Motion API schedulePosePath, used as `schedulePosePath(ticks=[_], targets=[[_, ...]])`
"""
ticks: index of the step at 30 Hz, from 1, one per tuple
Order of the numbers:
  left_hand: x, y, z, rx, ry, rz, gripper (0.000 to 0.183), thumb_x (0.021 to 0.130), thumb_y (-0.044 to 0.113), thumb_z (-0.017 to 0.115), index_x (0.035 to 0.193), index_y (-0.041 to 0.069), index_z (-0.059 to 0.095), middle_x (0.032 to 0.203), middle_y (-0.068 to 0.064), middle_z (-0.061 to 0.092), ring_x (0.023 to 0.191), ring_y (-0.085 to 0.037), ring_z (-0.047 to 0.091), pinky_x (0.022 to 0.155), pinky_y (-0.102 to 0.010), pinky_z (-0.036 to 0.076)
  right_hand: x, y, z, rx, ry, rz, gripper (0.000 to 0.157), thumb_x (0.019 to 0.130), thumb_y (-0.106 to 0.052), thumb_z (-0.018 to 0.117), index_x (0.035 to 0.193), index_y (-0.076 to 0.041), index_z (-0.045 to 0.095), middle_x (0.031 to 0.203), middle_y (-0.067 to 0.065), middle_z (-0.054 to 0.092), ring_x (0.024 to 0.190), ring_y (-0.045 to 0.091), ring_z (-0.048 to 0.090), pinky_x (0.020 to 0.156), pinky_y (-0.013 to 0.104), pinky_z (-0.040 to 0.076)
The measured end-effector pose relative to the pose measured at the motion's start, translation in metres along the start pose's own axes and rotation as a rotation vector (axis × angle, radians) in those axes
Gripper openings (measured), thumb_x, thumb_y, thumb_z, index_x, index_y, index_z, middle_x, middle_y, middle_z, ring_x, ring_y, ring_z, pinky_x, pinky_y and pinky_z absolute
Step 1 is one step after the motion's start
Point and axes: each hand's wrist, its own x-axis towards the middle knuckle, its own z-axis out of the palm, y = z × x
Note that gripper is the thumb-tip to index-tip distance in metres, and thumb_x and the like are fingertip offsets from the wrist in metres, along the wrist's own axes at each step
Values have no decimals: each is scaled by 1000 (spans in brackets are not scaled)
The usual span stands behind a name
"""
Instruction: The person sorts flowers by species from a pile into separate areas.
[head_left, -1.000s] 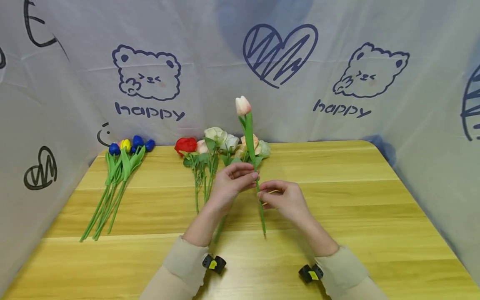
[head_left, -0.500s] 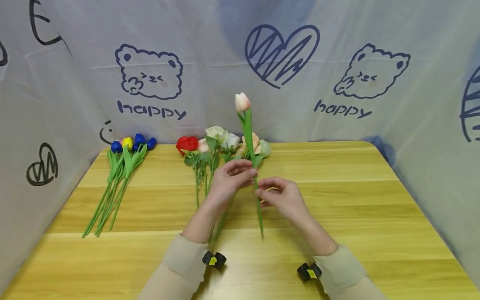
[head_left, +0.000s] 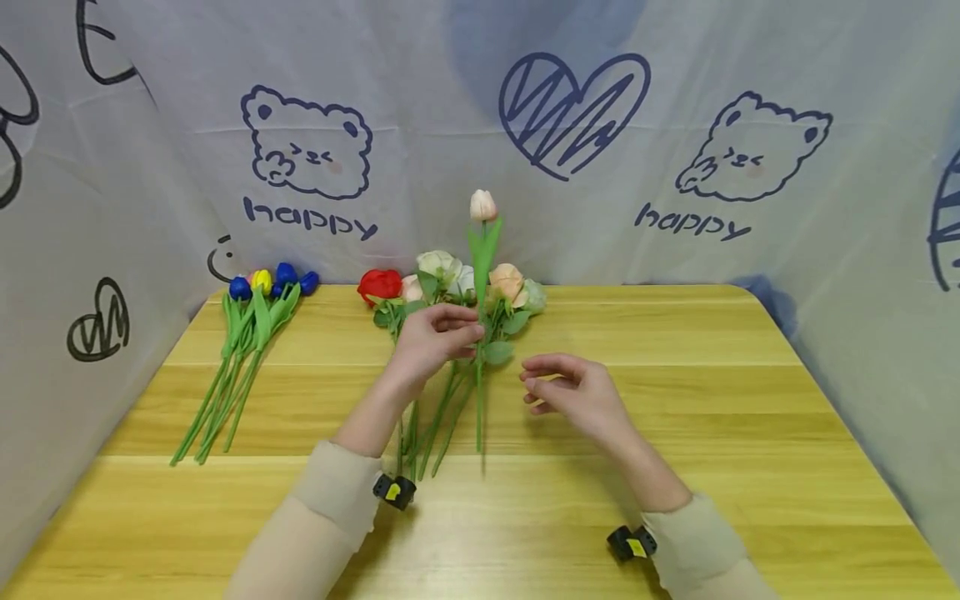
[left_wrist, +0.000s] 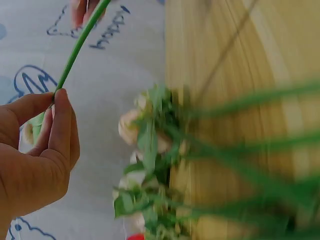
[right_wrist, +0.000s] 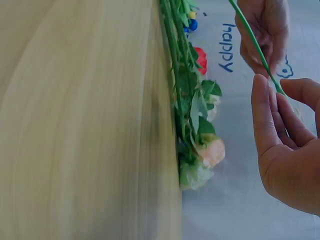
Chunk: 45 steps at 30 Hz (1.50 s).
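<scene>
A pale pink tulip (head_left: 483,258) with a green stem stands nearly upright in the air above the table. My left hand (head_left: 435,337) pinches its stem between thumb and fingertips, as the left wrist view also shows on the green stem (left_wrist: 75,55). To the right of the stem hovers my right hand (head_left: 581,396), its fingers loosely bent and holding nothing. Behind and below the left hand lie several roses, among them a red rose (head_left: 380,285) and a peach rose (head_left: 507,283). The left hand and forearm hide part of their stems.
At the table's left lies a bunch of tulips, with blue tulips (head_left: 286,275) and a yellow tulip (head_left: 261,281), stems toward the front. The wooden table (head_left: 712,417) ends at a printed cloth backdrop (head_left: 442,167), which also closes both sides.
My right hand has let go of the tulip's stem. The left hand has carried the tulip to the left, away from the right hand, and turned it so both leaves show.
</scene>
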Motion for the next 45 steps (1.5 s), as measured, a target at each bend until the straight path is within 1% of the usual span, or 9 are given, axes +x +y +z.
schedulePosePath(ticks=[4,8,13,17,21,25,33,40,45], targets=[[4,-1,-20,90,2,-33,33,99,4,70,128,-11,64,115,-20,70,109,-41,69,93,-47,63,0,3,-11,-38,7,5,32,99,-7,71,128,6,67,121,26,70,90,21,75,84,51,64],[9,-5,-35,156,-7,-69,32,99,4,70,127,-11,64,118,-23,69,113,-43,67,95,-50,61,-1,7,-24,-76,19,8,32,101,-7,69,129,6,66,125,30,67,92,22,75,83,48,65],[11,-15,-51,153,12,-101,33,99,3,70,129,-11,64,119,-23,69,109,-39,70,95,-48,62,-5,15,-39,-105,36,13,33,101,-8,69,130,8,64,126,32,66,93,23,75,83,46,65],[8,-17,-72,174,46,-106,36,99,5,70,131,-11,62,121,-24,68,106,-35,70,96,-47,61,-10,21,-49,-130,51,18,37,102,-9,68,132,11,61,126,32,66,94,25,75,82,43,66],[2,-14,-100,209,78,-111,40,101,8,68,135,-11,60,125,-22,65,113,-34,68,96,-42,61,-12,26,-58,-147,60,25,39,103,-10,67,134,12,59,128,33,65,96,30,75,81,41,66],[-8,-9,-130,240,118,-129,43,102,11,67,139,-9,58,127,-20,63,115,-30,67,98,-39,61,-11,30,-64,-153,65,39,40,103,-11,67,135,12,59,128,32,65,96,27,75,82,41,66],[-30,-7,-197,373,211,-165,46,104,18,66,142,-7,56,128,-17,64,92,-3,68,93,-33,62,-13,35,-84,-177,72,61,43,103,-11,67,136,14,56,125,28,68,93,22,75,80,39,66],[-45,-9,-249,520,271,-188,49,106,22,62,142,-10,53,127,-17,62,84,5,65,85,-26,63,-16,39,-111,-236,97,110,48,102,-16,69,138,13,56,125,25,69,92,19,76,81,35,66],[-55,-13,-279,538,287,-212,51,107,21,59,143,-14,49,127,-18,57,82,7,63,84,-25,63,-14,36,-125,-337,83,147,49,103,-22,69,139,9,57,127,26,67,94,15,75,81,32,65]])
